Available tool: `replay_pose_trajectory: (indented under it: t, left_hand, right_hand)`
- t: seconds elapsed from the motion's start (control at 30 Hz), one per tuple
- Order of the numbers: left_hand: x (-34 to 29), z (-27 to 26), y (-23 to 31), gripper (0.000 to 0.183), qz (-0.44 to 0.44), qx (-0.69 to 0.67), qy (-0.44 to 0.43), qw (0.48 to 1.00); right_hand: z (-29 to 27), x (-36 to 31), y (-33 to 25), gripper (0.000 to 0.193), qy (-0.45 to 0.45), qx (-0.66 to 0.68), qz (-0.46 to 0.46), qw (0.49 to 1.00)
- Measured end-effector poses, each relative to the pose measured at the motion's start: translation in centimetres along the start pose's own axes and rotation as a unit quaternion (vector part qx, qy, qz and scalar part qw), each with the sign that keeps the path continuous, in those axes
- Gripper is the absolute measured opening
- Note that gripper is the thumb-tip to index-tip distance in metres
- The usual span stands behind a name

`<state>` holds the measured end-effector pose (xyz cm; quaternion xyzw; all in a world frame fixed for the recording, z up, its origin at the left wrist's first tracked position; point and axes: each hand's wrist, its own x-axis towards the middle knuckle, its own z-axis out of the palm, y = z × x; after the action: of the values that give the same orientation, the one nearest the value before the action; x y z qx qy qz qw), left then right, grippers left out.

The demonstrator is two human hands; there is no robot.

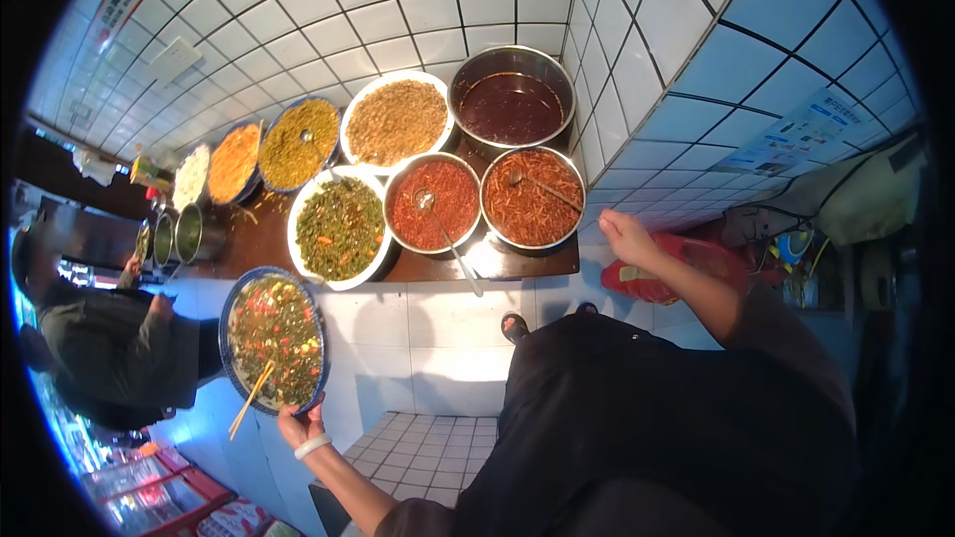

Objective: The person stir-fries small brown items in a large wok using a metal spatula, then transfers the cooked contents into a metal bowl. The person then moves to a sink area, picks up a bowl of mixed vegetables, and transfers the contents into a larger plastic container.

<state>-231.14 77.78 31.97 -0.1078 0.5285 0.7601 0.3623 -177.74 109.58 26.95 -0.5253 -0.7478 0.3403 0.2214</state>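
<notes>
My left hand (302,426), with a pale bangle at the wrist, grips the near rim of a large blue-rimmed bowl (320,310). Chopped green vegetables with red and yellow bits (279,338) fill it. A pair of chopsticks (253,399) rests in the food and sticks out over the rim. The bowl is held off the counter, in front of its left part. My right hand (625,233) hovers with curled fingers just right of a metal pot of reddish shredded food (532,201). No object shows in it.
On the brown counter (251,249) stand a pot of dark liquid (512,104), a pot of red chilli (435,202) with a ladle, and several filled bowls. A person (119,353) stands at left. A red plastic bag (686,268) lies right; a tiled ledge (428,452) is near me.
</notes>
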Motion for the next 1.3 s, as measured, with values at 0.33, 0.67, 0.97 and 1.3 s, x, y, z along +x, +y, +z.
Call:
replay_pose_trajectory:
  t: [0.33,0.67,0.97,1.3]
  left_hand:
    - [-18.9,8.7,-8.7,0.058,-0.047,-0.030,-0.160,0.985]
    - [-25.0,17.6,-16.8,0.064,-0.139,0.128,-0.370,0.910]
    - [-20.7,27.7,-25.9,0.064,-0.418,0.300,-0.560,0.649]
    - [-19.7,36.9,-29.2,0.061,-0.502,0.293,-0.685,0.438]
  right_hand:
    - [-0.4,1.8,1.1,0.025,-0.052,-0.083,-0.027,0.995]
    - [-9.1,-12.5,-3.7,0.075,-0.225,0.638,-0.064,0.734]
    - [-5.5,-25.0,-0.9,0.077,0.245,0.682,-0.017,0.689]
    - [-1.6,-26.1,-7.0,0.085,0.464,0.561,0.029,0.685]
